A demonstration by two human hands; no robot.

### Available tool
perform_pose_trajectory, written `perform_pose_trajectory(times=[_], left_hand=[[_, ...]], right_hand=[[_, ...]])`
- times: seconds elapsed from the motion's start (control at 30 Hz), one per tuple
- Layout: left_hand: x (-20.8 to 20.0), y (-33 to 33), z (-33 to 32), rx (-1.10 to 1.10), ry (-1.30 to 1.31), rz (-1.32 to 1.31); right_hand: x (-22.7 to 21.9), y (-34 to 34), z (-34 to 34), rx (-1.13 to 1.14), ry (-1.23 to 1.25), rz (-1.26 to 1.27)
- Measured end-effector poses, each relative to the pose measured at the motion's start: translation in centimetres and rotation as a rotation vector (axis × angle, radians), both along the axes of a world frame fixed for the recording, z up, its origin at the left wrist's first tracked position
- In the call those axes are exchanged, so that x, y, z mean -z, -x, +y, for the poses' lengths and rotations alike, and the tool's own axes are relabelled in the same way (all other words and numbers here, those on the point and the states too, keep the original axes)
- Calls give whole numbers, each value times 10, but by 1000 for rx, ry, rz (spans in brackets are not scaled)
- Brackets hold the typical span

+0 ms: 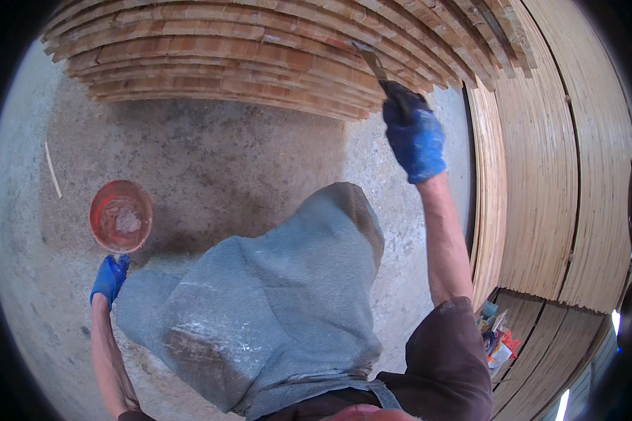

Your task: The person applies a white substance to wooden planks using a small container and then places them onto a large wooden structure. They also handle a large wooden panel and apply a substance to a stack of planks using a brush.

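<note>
My right hand (414,133), in a blue glove with dark fingers, is closed around a putty knife (369,60). Its flat blade lies against the edges of stacked wooden boards (225,67) at the far side. Down at the left, a red bucket (97,221) holds some whitish-pink paste. My left hand (108,279), also in a blue glove, grips the bucket at its near rim; the fingers are partly hidden there. A grey apron (274,302) with white smears spreads between my arms.
Tall stacks of pale wooden sheets (537,189) stand along the right. Below them sits a small heap of coloured odds and ends (498,344). A thin wood strip (53,170) lies on the concrete floor (211,161) at left.
</note>
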State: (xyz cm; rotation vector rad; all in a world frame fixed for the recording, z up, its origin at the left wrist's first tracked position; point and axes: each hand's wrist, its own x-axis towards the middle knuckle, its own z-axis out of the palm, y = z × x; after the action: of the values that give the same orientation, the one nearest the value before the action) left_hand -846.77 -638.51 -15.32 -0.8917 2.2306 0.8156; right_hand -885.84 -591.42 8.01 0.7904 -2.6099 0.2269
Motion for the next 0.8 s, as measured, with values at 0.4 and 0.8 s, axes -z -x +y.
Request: perform_pose_trajectory(times=[0.4, 0.8], left_hand=[[3, -7, -4, 11, -9, -3], [8, -12, -11, 3, -37, -10]], right_hand=[[-20, -31, -16, -121, 53, -35], [-15, -15, -47, -153, 28, -104]])
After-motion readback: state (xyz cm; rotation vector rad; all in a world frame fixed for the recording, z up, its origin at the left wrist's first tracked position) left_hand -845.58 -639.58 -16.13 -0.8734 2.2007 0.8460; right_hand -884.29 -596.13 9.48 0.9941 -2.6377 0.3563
